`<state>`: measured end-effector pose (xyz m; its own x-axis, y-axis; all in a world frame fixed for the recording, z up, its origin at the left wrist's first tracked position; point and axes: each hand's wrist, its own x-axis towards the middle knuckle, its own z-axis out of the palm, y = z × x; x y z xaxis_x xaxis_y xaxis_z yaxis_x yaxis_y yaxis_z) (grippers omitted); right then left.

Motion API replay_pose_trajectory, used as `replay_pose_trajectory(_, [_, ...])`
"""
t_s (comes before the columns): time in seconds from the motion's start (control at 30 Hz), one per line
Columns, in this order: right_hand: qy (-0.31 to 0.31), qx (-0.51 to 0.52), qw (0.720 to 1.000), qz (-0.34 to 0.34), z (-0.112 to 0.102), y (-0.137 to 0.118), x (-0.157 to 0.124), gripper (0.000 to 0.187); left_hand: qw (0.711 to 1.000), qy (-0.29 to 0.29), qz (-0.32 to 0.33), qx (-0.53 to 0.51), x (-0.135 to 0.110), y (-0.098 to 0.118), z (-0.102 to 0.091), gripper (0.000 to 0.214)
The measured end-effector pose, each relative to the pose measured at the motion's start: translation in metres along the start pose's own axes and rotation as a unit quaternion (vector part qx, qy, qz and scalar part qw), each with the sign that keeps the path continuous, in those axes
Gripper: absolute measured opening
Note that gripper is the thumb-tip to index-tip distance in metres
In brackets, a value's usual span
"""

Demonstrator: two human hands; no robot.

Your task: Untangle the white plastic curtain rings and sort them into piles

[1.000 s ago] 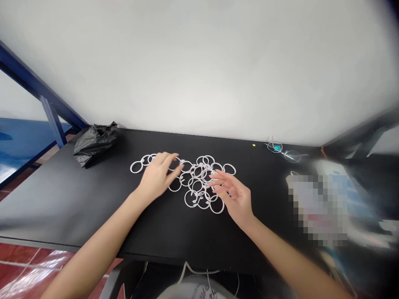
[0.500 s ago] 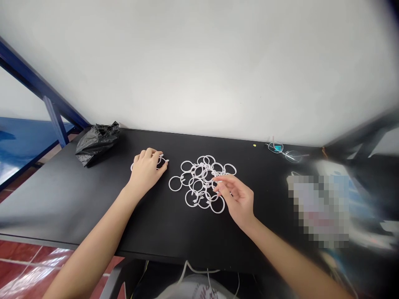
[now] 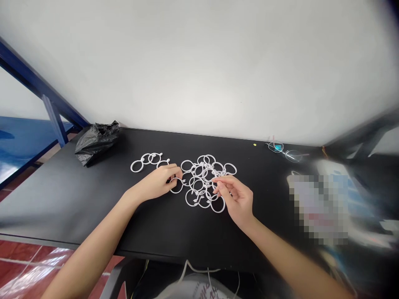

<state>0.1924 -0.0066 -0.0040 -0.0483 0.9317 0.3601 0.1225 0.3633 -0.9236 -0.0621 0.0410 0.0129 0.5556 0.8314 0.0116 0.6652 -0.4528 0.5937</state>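
Thin white plastic rings (image 3: 197, 177) with small clip-like ends lie in an overlapping pile on the black table (image 3: 162, 232). At the pile's left edge, my left hand (image 3: 162, 179) has its curled thumb and fingers closing on the upper part of one white ring (image 3: 176, 192). My right hand (image 3: 237, 198) hovers at the pile's right side, thumb and index finger pressed together over the rings. What lies between those fingertips cannot be made out. Several more white rings (image 3: 137, 166) lie apart from the pile, beyond my left hand, which partly covers one of them.
A crumpled black plastic bag (image 3: 97, 143) sits at the table's far left corner. Eyeglasses (image 3: 284, 152) rest near the wall on the right, beside a small yellow speck (image 3: 254, 145). Blurred plastic packaging (image 3: 358, 203) occupies the right side. A blue metal frame (image 3: 40, 89) rises at left.
My left hand has left the separate group of rings and moved right and nearer, to the pile's left edge, uncovering that group. My right hand has barely moved.
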Motion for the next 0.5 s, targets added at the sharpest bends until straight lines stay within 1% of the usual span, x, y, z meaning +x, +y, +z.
replay_pose_trajectory(0.07, [-0.017,-0.007,1.000,-0.016,0.001,0.001,0.000,0.014,0.997,0.001,-0.007,-0.072,0.000,0.005,0.000,0.015])
replay_pose_trajectory(0.13, [-0.062,-0.015,0.997,-0.047,0.003,0.002,-0.002,0.025,0.984,-0.013,-0.032,-0.174,0.000,0.012,0.003,0.011])
replay_pose_trajectory(0.2, [-0.124,-0.024,0.988,-0.084,0.005,0.004,-0.004,0.040,0.957,-0.033,-0.061,-0.283,0.001,0.020,0.009,0.011])
replay_pose_trajectory(0.23, [-0.150,-0.025,0.983,-0.101,0.006,0.006,-0.005,0.045,0.939,-0.042,-0.072,-0.333,0.002,0.024,0.014,0.012])
replay_pose_trajectory(0.27, [-0.167,-0.025,0.979,-0.114,0.008,0.007,-0.006,0.046,0.921,-0.051,-0.081,-0.378,0.003,0.027,0.018,0.012])
replay_pose_trajectory(0.3, [-0.173,-0.025,0.977,-0.122,0.009,0.008,-0.007,0.043,0.902,-0.058,-0.090,-0.418,0.004,0.030,0.023,0.012])
replay_pose_trajectory(0.37, [-0.161,-0.025,0.978,-0.132,0.010,0.008,-0.007,0.034,0.868,-0.068,-0.108,-0.481,0.006,0.036,0.031,0.012])
replay_pose_trajectory(0.5, [-0.129,-0.039,0.981,-0.136,0.008,0.004,-0.003,0.021,0.811,-0.054,-0.148,-0.564,0.011,0.040,0.038,0.012])
